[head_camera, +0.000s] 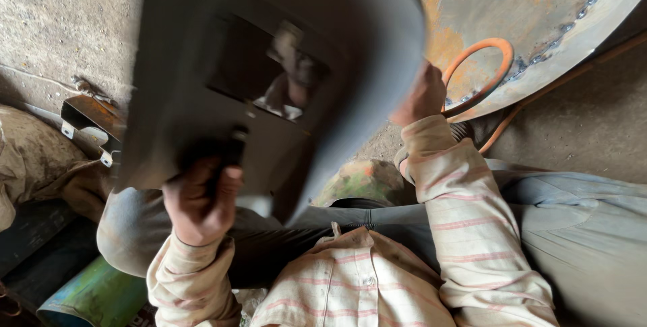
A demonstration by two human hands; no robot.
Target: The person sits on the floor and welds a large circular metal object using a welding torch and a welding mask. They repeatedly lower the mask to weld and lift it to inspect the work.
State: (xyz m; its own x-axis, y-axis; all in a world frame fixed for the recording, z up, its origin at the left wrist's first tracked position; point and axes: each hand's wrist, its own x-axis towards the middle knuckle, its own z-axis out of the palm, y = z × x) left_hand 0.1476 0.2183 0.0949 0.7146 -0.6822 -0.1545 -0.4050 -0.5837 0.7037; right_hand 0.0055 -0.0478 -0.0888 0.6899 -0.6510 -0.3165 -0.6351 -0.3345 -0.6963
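**Seated worker raising a dark welding shield beside a rusty steel plate**

The person is sitting low over a rough, dusty concrete floor [60, 24] that is showing grey and pitted on both sides of the welding shield [283, 78]. The place is looking like a workshop, dim at the edges and lit from above the shield.

One welding shield is filling the middle of the view, blurred, dark grey, with one rectangular dark window in it. The left hand [202, 199] is gripping the shield's handle at its lower edge, fingers wrapped tight around it. The right hand [421, 94] is sitting just past the shield's right rim, curled closed; what it is gripping cannot be told, since the shield is covering the front of it.

Beyond the shield's right rim, one large round steel plate [539, 4] is lying, patched with orange rust and edged with a row of weld beads. One orange hose [482, 47] is looping across that plate, close to the right hand.

Left of the shield, one small bent metal bracket [84, 115] is resting on the floor. Below the shield's left corner, one green cylinder [94, 297] is lying on its side, partly out of frame. Under the shield's lower right edge, one green and orange smeared object [357, 179] is peeking out; its kind cannot be made out.

Two sleeves, cream with pink stripes, are covering the person's arms, and grey trousers are spreading out beneath the shield.
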